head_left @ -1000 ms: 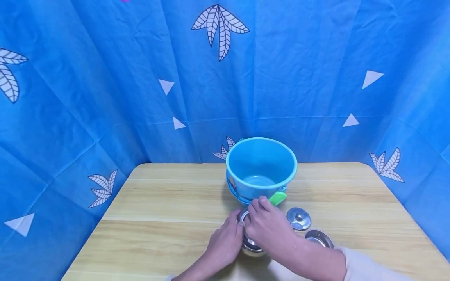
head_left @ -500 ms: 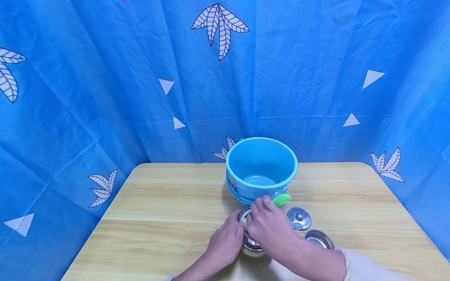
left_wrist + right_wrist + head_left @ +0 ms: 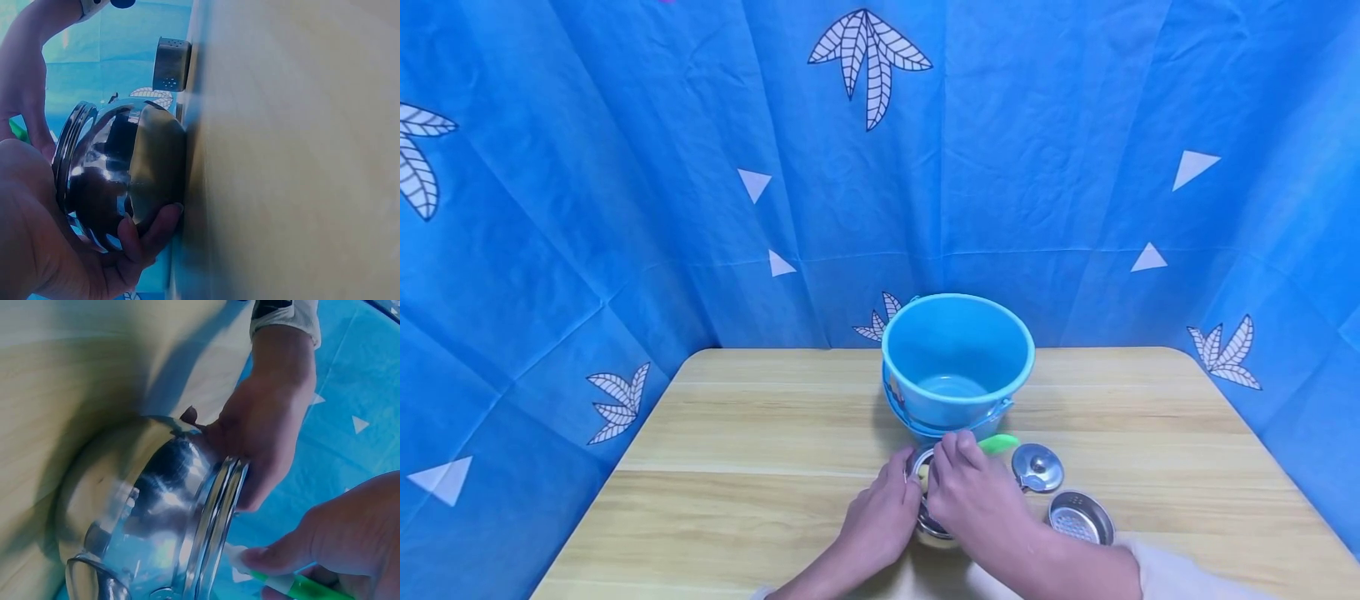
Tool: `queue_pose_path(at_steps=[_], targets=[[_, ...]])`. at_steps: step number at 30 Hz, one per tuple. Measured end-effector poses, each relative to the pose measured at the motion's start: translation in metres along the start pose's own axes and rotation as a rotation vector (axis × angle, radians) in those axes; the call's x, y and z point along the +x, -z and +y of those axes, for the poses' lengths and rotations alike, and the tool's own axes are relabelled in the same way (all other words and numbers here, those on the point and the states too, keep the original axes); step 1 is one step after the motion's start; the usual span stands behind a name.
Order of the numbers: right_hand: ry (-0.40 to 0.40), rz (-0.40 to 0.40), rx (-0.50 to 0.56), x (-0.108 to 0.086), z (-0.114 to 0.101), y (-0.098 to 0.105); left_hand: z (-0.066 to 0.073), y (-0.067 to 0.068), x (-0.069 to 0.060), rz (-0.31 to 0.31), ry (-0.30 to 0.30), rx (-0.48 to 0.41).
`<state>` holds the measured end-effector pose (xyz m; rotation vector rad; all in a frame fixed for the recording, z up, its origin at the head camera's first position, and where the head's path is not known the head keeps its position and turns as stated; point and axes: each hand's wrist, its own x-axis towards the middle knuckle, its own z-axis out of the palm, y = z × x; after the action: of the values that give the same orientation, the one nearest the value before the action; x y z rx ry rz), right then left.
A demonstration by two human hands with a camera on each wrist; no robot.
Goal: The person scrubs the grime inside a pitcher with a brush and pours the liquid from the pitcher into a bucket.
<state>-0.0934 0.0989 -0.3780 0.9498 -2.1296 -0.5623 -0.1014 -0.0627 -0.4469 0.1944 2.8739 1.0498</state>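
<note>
A shiny steel teapot (image 3: 934,533) stands on the table, its mouth uncovered. Its rounded body fills much of the left wrist view, and a short spout (image 3: 94,581) shows in the right wrist view. My left hand (image 3: 880,512) grips the teapot's side, fingers curled round its belly (image 3: 156,162). Over the mouth, my right hand (image 3: 973,492) pinches a slim green-and-white handle (image 3: 306,589) between thumb and fingers. Its green end (image 3: 998,443) sticks out beyond the hand; the working end is hidden at the pot's mouth, so its kind cannot be told.
A light-blue bucket (image 3: 955,398) stands just behind the teapot. To the right lie a round steel lid (image 3: 1037,467) with a knob and a perforated steel strainer cup (image 3: 1078,521). Blue patterned cloth (image 3: 1037,167) surrounds the wooden table (image 3: 737,433).
My right hand has shifted slightly down and nearer, and the green handle end has dropped lower and tilted flatter. My left hand and the teapot have stayed put.
</note>
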Motion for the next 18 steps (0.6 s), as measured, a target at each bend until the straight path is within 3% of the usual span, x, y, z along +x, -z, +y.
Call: queue_pose_path(at_steps=[8,18], targets=[[0.045,-0.012,-0.046,-0.0039,-0.0015,0.0036,-0.0004,0.0,0.0017,-0.003,-0.001,0.004],[0.053,0.058,-0.041,-0.0068,-0.002,0.0068,0.0002,0.0003,0.0011,0.002,0.003,0.001]])
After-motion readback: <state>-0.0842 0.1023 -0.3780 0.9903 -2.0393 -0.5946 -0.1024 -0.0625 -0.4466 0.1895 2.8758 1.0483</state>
